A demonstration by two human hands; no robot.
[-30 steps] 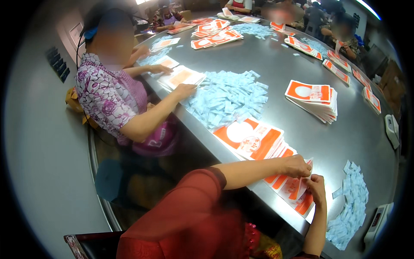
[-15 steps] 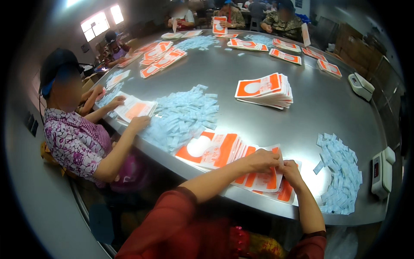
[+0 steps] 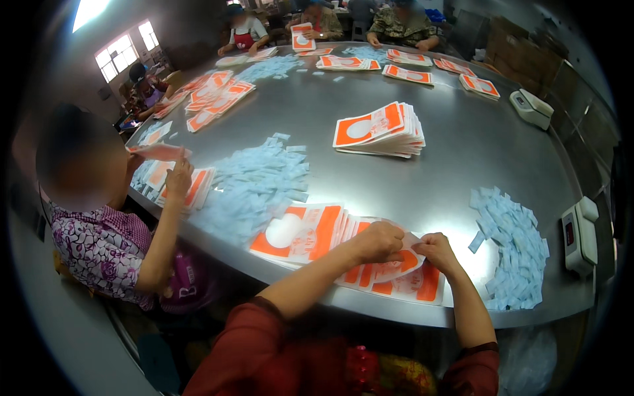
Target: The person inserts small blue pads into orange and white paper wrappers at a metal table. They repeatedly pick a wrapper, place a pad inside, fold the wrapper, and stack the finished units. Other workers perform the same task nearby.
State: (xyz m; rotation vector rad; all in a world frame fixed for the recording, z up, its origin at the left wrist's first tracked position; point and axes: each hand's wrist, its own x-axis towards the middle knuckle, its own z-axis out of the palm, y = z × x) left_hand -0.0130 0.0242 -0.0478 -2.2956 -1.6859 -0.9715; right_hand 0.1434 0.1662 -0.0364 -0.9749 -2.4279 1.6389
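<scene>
My left hand [image 3: 380,241] is closed on the upper edge of an orange-and-white flat packaging bag [image 3: 395,269]. At the bag's right corner my right hand [image 3: 438,253] pinches the same edge, fingers together. The bag is lifted and slightly bent above more bags [image 3: 428,288] lying at the table's near edge. Left of my hands, a fanned row of the same bags [image 3: 325,228] overlaps, partly covered by my left forearm. To the right of my right hand lies a heap of small pale-blue sachets [image 3: 512,254]. Whether a sachet is between my fingers cannot be seen.
A thick bag stack [image 3: 370,129] stands mid-table on the metal table [image 3: 456,158]. Another sachet heap [image 3: 261,178] lies left. White scales [image 3: 580,234] sit at the right edge. A co-worker [image 3: 105,231] at my left holds a bag; others sit across the table.
My hands have moved apart a little, pulling at the bag's top edge. My view has shifted slightly. The co-worker at my left has raised a bag off the table.
</scene>
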